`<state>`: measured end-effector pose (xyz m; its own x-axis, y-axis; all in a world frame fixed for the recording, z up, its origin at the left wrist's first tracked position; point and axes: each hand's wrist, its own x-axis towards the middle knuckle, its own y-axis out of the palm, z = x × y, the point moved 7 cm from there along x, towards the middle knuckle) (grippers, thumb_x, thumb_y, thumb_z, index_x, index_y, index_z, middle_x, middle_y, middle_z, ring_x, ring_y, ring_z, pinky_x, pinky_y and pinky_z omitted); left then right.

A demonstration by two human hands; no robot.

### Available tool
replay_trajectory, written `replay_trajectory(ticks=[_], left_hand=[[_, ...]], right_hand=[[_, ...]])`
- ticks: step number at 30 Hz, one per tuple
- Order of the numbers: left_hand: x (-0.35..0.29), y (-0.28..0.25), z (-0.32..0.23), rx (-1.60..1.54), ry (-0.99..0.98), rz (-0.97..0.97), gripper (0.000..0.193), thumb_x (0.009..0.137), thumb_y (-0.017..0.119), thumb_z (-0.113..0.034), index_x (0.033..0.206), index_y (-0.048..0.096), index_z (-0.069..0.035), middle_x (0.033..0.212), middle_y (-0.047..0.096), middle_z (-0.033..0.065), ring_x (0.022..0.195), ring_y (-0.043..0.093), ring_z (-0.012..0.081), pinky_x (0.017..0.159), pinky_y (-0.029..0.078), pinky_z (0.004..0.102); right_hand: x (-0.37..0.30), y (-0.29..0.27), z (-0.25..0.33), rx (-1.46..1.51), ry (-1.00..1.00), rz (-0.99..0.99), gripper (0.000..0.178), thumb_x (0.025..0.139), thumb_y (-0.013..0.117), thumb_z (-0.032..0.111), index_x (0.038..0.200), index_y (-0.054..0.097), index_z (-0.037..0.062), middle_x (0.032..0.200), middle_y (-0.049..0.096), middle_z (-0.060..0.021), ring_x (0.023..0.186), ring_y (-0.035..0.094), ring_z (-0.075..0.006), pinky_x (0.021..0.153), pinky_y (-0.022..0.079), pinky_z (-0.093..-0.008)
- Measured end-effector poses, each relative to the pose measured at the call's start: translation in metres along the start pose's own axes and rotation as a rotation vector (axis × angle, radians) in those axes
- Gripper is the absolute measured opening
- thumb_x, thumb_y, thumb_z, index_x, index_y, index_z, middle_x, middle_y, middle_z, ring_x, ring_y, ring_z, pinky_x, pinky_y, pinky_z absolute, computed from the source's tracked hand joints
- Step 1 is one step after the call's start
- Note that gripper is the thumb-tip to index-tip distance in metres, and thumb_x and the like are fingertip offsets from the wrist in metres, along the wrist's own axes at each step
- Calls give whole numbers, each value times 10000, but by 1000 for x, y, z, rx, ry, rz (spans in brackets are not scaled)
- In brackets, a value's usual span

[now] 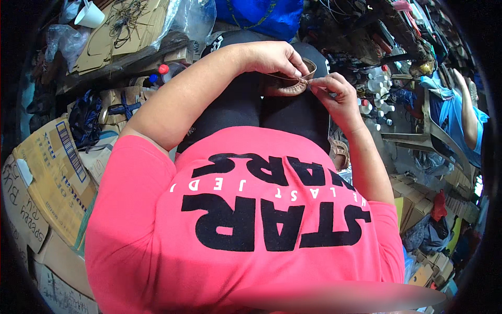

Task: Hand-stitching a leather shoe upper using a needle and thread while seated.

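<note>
Crowding the left edge: a yellowish carton stood near the left sleeve, leaving little free room on that side.
Left hand: its thumb and fingers were pinched together on the rim of the shoe.
Brown shoe: it sat over the lap, between both hands.
Right hand: thumb and forefinger came close together at the shoe's gathered edge; whether they had closed on anything could not be told.
Open room: a gap lay between the forearms, above the dark trousers.
Counts: one white cup, one blue cap, one red cap, one blue bag, one second brown shoe beside the right thigh, several white bottles too bunched to count, one co-worker's arm.
Surface: flat cardboard at upper left bore tangled dark cord.
Room: boxes and plastic bags filled both sides, with cardboard pieces lower right.
</note>
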<state>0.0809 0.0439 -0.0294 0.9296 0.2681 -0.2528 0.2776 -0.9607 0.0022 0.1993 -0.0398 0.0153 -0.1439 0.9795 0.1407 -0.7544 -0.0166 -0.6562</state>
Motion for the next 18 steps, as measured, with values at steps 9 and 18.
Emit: replay_trajectory(ticks=[9, 18], left_hand=[[2, 4, -2, 171, 45, 70, 313, 826, 612, -112, 1125, 630, -20, 975, 655, 50, 887, 574, 123, 851, 429, 257], [7, -5, -20, 330, 105, -55, 326, 739, 655, -15, 1063, 625, -19, 907, 661, 42, 831, 593, 107, 792, 474, 272]], right_hand=[[15, 3, 47, -572, -80, 274, 247, 767, 545, 19, 942, 681, 130, 874, 569, -116, 843, 574, -317, 742, 459, -402], [44, 16, 27, -424, -125, 445, 173, 723, 658, 35, 894, 676, 54, 776, 599, -127, 765, 590, -272, 699, 474, -364]])
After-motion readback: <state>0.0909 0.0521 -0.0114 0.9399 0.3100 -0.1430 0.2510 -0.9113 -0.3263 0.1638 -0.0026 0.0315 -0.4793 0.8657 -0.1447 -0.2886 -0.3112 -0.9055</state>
